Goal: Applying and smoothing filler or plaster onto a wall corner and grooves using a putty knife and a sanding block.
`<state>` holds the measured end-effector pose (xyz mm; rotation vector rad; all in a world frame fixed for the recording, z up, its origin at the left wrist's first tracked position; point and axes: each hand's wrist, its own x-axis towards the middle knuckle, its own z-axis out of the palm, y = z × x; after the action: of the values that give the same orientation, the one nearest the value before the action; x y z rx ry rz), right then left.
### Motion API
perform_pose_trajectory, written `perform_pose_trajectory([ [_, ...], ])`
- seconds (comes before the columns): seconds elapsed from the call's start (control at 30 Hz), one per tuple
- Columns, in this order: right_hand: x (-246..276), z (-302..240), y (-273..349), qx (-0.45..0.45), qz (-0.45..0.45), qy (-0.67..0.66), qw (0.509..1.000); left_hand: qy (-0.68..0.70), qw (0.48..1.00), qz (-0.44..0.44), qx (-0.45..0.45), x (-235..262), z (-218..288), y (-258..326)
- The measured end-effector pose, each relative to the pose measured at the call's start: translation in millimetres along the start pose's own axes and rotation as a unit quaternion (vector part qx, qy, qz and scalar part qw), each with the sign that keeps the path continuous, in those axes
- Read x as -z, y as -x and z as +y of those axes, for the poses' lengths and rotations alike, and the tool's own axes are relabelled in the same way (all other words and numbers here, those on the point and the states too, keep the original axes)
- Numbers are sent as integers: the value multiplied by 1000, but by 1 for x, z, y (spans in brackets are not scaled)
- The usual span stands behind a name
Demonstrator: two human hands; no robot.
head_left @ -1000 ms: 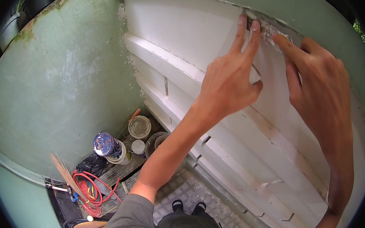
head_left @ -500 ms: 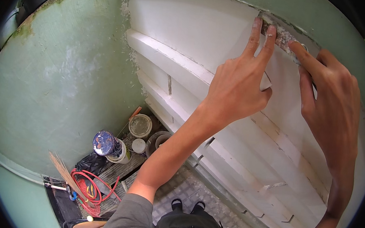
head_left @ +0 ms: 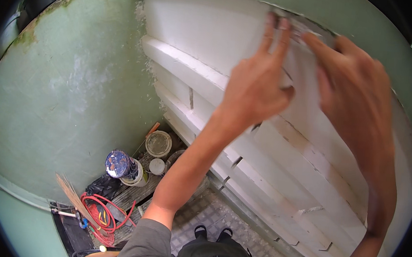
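Observation:
A putty knife (head_left: 296, 33), its blade smeared with white, lies along the top edge of the white slatted panel (head_left: 189, 22), just under the green border. My right hand (head_left: 361, 101) grips it at the handle end, with the forefinger stretched along it; the handle is mostly hidden. Two straight fingers of my left hand (head_left: 253, 86) press on the blade, slightly blurred. Between that hand's thumb and curled fingers, the corner of a thin flat pale piece (head_left: 287, 79) shows; the rest is covered by the palm.
At the lower left, a paint-stained blue-lidded can (head_left: 117, 164), a grey-topped tub (head_left: 158, 144) and a small white-lidded pot (head_left: 157, 166) stand by the green wall (head_left: 64, 99). Near them lie a coiled red hose (head_left: 108, 224) and a stick broom (head_left: 68, 190). My feet rest on patterned tiles (head_left: 187, 225).
Both hands and the putty knife have slid left along the panel's top edge. My grip looks the same.

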<state>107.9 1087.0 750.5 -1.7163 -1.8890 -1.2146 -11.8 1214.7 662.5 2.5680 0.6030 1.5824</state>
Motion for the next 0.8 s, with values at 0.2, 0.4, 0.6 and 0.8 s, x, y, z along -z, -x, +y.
perform_pose_trajectory([
  [0.2,-22,-10,-8,60,13,-25,998,16,998,47,28,-1,-24,11],
  [0.4,36,34,63,8,11,-32,999,69,998,-11,-1,-19,59,23],
  [0.6,50,47,73,-9,-7,17,1000,95,995,-22,2,-32,81,14],
  [0.8,44,38,58,-12,-23,72,997,59,998,2,4,-30,68,6],
])
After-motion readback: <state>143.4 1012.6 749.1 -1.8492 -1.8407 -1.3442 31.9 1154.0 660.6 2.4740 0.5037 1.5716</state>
